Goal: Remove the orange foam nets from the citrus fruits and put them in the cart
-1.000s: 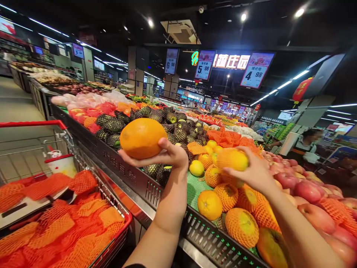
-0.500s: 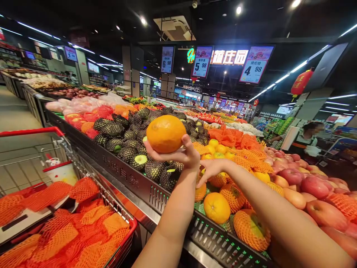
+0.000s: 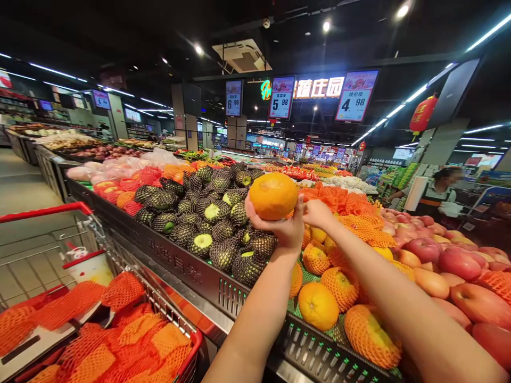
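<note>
My left hand (image 3: 279, 229) holds a large bare orange (image 3: 273, 196) from below, its fingers cupped round the fruit. My right hand (image 3: 317, 214) is just to the right, close against the left hand's raised thumb side. Its fingertips are hidden there, so I cannot tell what they hold. Below the hands, several oranges in foam nets (image 3: 339, 287) and a bare orange (image 3: 318, 305) lie on green matting. Dark net-wrapped avocado-like green fruits (image 3: 221, 250) fill the bin to the left of my hands.
A shopping cart (image 3: 43, 210) at the left holds orange foam nets (image 3: 131, 340) and a lidded cup (image 3: 88, 266). Red apples (image 3: 463, 263) are piled at the right. A dark slotted bin edge (image 3: 319, 346) runs in front. A person (image 3: 443, 197) stands at the far right.
The orange has moved right and slightly down in the view with my left hand. My right hand has risen from the netted oranges to beside it, its fingers now tucked out of sight.
</note>
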Demonstrator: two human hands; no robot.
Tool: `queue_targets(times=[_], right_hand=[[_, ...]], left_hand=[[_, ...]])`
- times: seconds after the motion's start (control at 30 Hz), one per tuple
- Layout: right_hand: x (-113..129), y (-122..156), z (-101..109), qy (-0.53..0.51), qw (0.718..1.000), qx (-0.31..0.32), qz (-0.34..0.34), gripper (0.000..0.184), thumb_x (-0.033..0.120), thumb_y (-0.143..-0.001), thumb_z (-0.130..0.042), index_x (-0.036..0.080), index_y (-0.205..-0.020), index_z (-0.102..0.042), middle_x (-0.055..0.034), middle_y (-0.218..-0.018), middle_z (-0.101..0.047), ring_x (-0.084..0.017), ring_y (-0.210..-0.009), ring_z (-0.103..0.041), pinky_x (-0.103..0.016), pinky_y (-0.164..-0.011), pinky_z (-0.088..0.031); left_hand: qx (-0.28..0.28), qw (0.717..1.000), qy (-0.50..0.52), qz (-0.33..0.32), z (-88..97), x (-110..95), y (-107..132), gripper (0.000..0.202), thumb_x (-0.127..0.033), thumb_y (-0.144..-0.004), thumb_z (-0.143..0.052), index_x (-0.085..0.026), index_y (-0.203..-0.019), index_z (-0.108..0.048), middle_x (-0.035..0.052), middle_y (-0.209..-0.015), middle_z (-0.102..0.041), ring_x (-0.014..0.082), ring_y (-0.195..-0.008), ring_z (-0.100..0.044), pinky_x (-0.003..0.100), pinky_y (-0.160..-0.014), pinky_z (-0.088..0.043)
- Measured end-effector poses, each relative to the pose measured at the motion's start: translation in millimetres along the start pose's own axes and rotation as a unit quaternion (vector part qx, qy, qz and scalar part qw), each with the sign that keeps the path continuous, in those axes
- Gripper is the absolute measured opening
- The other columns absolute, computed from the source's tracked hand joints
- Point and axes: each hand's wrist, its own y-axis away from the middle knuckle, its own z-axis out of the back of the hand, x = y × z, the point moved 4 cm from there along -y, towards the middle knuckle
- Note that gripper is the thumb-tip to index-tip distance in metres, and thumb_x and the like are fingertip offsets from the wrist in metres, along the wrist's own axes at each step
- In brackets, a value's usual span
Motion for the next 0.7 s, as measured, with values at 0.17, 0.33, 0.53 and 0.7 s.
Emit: queue_targets(times=[0.17, 0.33, 0.53, 0.7], right_hand=[[-77, 62, 66, -0.031, 0.976, -0.198, -0.083, 0.029, 0.043, -0.074, -0.073, 0.022, -0.073, -0.053, -0.0019, -0.069, -0.061, -0.019, -0.064, -0.054, -0.030, -0.063, -0.039], [-153, 120, 72, -0.117, 0.944, -0.275, -0.137, 0.054, 0.042, -0.067, -0.072, 0.020, -0.116, -0.062, -0.0076, -0.101, -0.069, -0.023, -0.082, -0.060, -0.036, -0.075, -0.045], [-192, 156, 62, -0.148, 0.931, -0.276, -0.190, 0.035, 0.050, -0.072, -0.067, 0.019, -0.088, -0.064, -0.0078, -0.089, -0.071, -0.022, -0.077, -0.060, -0.035, -0.071, -0.045], [-171, 171, 78, 0.000, 0.952, -0.244, -0.184, 0.036, 0.055, -0.079, -0.064, 0.022, -0.067, -0.056, -0.0075, -0.076, -0.067, -0.023, -0.070, -0.058, -0.034, -0.064, -0.037]], left_hand=[[0.133, 0.989, 0.020, -0.062, -7.5, -8, 3, 0.106, -0.027, -0.080, -0.080, -0.035, -0.153, -0.003, 0.0191, -0.159, -0.026, 0.0370, -0.156, -0.021, 0.063, -0.123, -0.031], [0.334, 0.926, 0.025, -0.174, -25.3, -14, 14, 0.085, -0.039, -0.077, -0.081, -0.032, -0.145, -0.031, 0.0140, -0.145, -0.048, 0.0351, -0.135, -0.053, 0.054, -0.107, -0.050], [0.512, 0.834, -0.087, -0.185, -43.2, -7, 41, 0.084, -0.047, -0.064, -0.081, -0.022, -0.132, -0.037, 0.0140, -0.122, -0.064, 0.0357, -0.111, -0.066, 0.052, -0.088, -0.056], [0.581, 0.784, -0.013, -0.220, -41.4, -18, 50, 0.068, -0.047, -0.064, -0.078, -0.025, -0.119, -0.045, 0.0089, -0.118, -0.065, 0.0282, -0.105, -0.065, 0.046, -0.094, -0.052]])
